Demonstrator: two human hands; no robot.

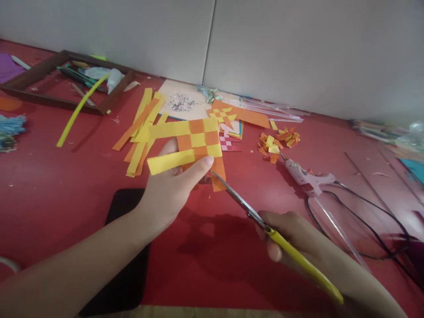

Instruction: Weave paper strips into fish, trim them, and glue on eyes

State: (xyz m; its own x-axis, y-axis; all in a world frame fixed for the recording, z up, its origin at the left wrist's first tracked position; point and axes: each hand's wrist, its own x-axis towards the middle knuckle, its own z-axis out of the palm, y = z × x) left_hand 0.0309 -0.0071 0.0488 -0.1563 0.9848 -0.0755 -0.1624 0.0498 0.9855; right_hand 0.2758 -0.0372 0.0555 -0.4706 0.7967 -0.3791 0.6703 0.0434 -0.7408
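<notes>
My left hand [172, 185] is closed on a woven mat of yellow and orange paper strips [194, 143], thumb on top, holding it above the red table. My right hand [291, 240] grips yellow-handled scissors [265, 225]. The scissor blades point up and left, and their tip touches the orange strip at the mat's lower right edge.
Loose yellow and orange strips [142, 128] lie behind the mat. Paper offcuts [276, 143] and a pink glue gun [306, 176] with a black cord sit to the right. A wooden frame [49, 99] holds tools at far left. A black phone [124, 265] lies under my left forearm.
</notes>
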